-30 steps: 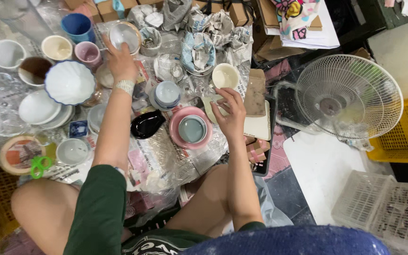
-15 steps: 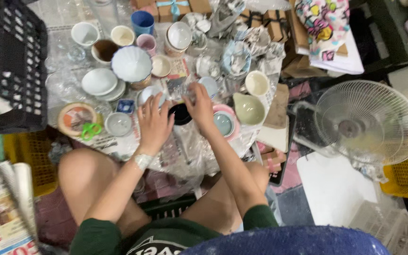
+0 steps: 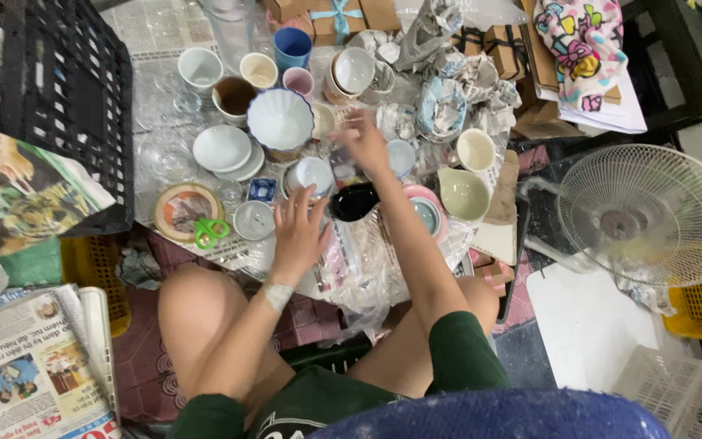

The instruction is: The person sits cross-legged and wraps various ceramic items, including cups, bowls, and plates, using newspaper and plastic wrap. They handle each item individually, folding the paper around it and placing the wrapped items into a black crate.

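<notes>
Left hand spread flat on plastic wrap beside black dish; right hand (blurred, grip unclear) above cups.

two hands, one fan, one green scissors

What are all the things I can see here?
Black dish: one, shiny black, centre, between the hands.
Fluted bowl: one, white with blue rim, upper middle.
Blue cup: one, top centre.
Pink plate: one, holding a pale blue bowl, right of the black dish.
Green scissors: one pair, on a tape roll, left.
Fan: one, white, right.
Black crate: one, upper left.
Newspapers: a stack, lower left.
Left hand: on the wrapping beside the black dish.
Right hand: blurred, reaching up among the cups.
</notes>
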